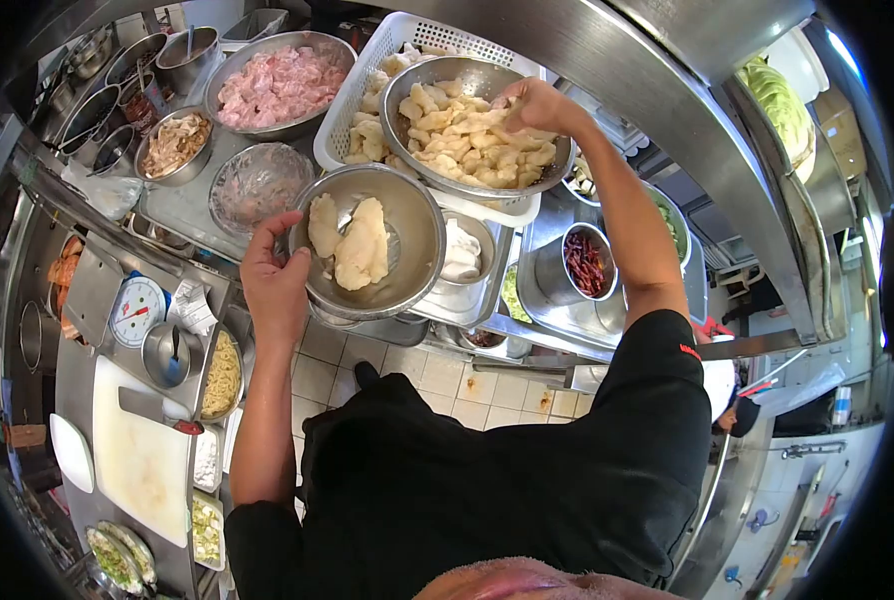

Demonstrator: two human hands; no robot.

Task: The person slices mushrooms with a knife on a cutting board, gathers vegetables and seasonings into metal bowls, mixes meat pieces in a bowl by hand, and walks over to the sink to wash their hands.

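Note:
My left hand (275, 285) grips the rim of a small steel bowl (407, 215), thumb on the near side. Inside that bowl lie a few pale yellow battered pieces (363, 245). Up to the right, my right hand (539, 108) reaches over the rim of a larger steel bowl (407, 84), heaped with similar pale pieces (482, 145). Its fingers are curled down against the heap; whatever they hold is hidden. The larger bowl rests on a white perforated basket (329, 140) containing more of these pieces. The small bowl is held just in front of it.
Around them stand a bowl of pink raw meat (282, 88), a film-covered bowl (262, 185), and a pot of dried red chillies (588, 262). At left are a dial scale (138, 310), a bowl of noodles (221, 372) and a cutting board (139, 450). A steel shelf edge (657, 90) runs overhead.

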